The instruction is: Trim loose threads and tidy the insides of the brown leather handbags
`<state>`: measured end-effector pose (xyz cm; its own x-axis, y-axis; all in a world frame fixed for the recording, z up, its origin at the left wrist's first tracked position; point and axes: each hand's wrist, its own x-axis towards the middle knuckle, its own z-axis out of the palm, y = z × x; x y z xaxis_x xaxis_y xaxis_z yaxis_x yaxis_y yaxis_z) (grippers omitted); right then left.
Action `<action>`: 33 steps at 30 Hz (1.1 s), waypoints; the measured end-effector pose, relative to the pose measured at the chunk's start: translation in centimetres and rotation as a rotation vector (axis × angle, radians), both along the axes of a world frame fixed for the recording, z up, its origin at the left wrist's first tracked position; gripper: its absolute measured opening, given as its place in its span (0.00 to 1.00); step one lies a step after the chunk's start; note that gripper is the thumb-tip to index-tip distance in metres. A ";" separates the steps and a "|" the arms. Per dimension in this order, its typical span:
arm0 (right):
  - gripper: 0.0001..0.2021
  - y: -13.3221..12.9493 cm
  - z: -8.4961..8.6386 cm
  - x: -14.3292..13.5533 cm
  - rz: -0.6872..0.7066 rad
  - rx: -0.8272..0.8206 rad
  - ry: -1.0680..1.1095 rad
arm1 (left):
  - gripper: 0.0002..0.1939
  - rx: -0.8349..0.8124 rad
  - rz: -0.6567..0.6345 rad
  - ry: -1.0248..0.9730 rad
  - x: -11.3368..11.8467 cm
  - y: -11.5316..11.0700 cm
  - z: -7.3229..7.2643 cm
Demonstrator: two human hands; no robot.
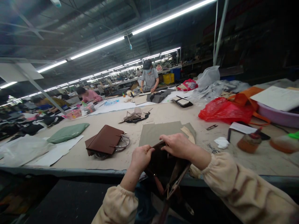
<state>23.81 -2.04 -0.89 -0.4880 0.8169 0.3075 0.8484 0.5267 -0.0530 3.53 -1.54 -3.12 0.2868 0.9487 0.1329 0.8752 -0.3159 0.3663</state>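
Between my hands, at the near table edge, is a dark brown handbag (158,161), its mouth facing up and its straps hanging below the edge. My left hand (141,157) pinches the bag's upper rim at the left, thumb and fingers closed. Over the far rim, my right hand (176,144) is closed on the edge, with its fingers curled toward the inside. The bag's lower part is dark and hard to make out. Just beyond lies a flat grey-green sheet (158,132), partly hidden by my right hand. A curved beige piece (188,134) rests on it.
A brown handbag (106,140) lies to the left, near a green pouch (68,132). On the right are a red plastic bag (225,110), thread snips (211,127) and a glue bottle (249,141). Strips (135,115) lie mid-table. A co-worker (149,77) stands across the table.
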 end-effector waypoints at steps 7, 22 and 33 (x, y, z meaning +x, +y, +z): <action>0.10 -0.2 -0.2 0.3 -0.017 0.007 0.015 | 0.14 0.002 -0.007 -0.001 -0.1 0.2 -0.2; 0.11 0.6 -0.1 -0.2 -0.152 -0.053 0.017 | 0.15 0.005 -0.011 0.047 0.4 -0.2 -0.1; 0.11 0.7 0.1 -0.5 -0.155 -0.052 0.002 | 0.12 -0.034 -0.012 0.315 1.1 -0.8 1.6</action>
